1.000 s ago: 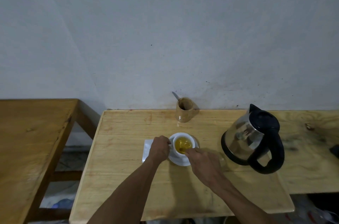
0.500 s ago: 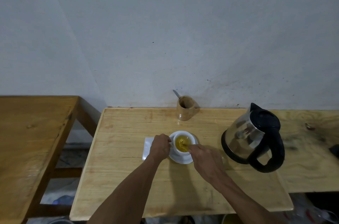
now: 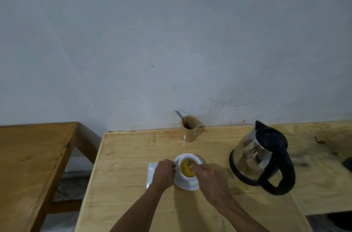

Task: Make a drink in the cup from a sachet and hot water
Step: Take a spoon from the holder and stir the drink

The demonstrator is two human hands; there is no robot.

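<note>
Cup (image 3: 187, 169) on saucer (image 3: 187, 186), mid-tabletop, full of yellow drink | your left hand (image 3: 164, 173) pinches its side, right hand (image 3: 209, 178) pinches something small, spoon unclear | risk: brisk stirring slops hot liquid, nudges cup toward kettle (image 3: 261, 157)

A plain home corner: bare wall (image 3: 171, 41), rough wooden tables (image 3: 133, 155), a kettle (image 3: 255, 153), a cup (image 3: 187, 170) on a saucer (image 3: 187, 186).

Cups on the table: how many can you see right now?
2. The white cup sits on its saucer between both hands; the wooden cup stands by the wall, a utensil handle sticking out. None seems hidden.
</note>
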